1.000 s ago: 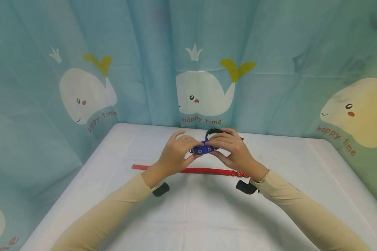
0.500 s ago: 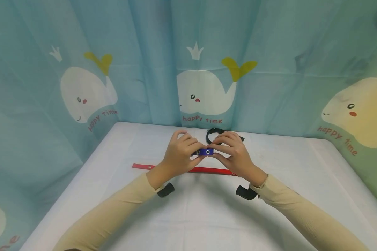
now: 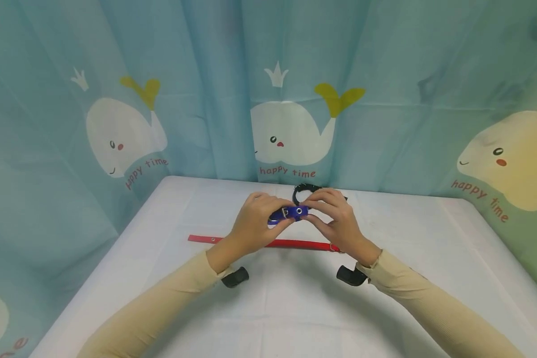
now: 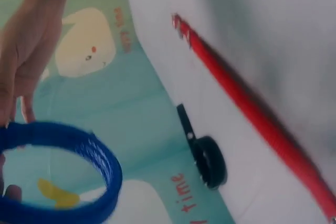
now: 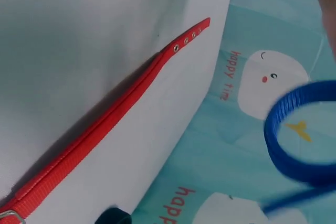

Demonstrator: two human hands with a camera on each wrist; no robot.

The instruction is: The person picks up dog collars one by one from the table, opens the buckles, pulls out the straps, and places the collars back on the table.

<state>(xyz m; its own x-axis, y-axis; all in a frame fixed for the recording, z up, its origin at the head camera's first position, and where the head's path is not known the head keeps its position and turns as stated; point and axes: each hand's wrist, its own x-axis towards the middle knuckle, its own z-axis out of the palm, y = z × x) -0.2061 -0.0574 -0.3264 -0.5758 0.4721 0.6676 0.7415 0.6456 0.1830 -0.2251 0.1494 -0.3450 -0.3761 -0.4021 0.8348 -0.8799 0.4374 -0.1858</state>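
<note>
Both hands hold a blue buckle collar (image 3: 298, 211) up over the far half of the table, bent into a loop. On the strap's near side, a metal buckle (image 3: 285, 212) and an eyelet show between the hands. My left hand (image 3: 256, 223) pinches the buckle side between thumb and fingers. At the other side, my right hand (image 3: 336, 219) pinches the strap with thumb and fingertips. In the left wrist view the blue loop (image 4: 116, 179) stands round and wide; in the right wrist view a loose strap end hangs beside the loop (image 5: 272, 135).
A red collar (image 3: 295, 243) with eyelets and a buckle lies stretched flat on the white table (image 3: 268, 308), below the hands. Near the back edge lies a coiled black collar (image 3: 302, 188), partly behind my right hand. A blue whale-print curtain (image 3: 223, 99) stands behind the table.
The blue collar has turned between the hands, so its buckle now faces the head camera. My left hand's raised finger has come down. The red and black collars stay in place.
</note>
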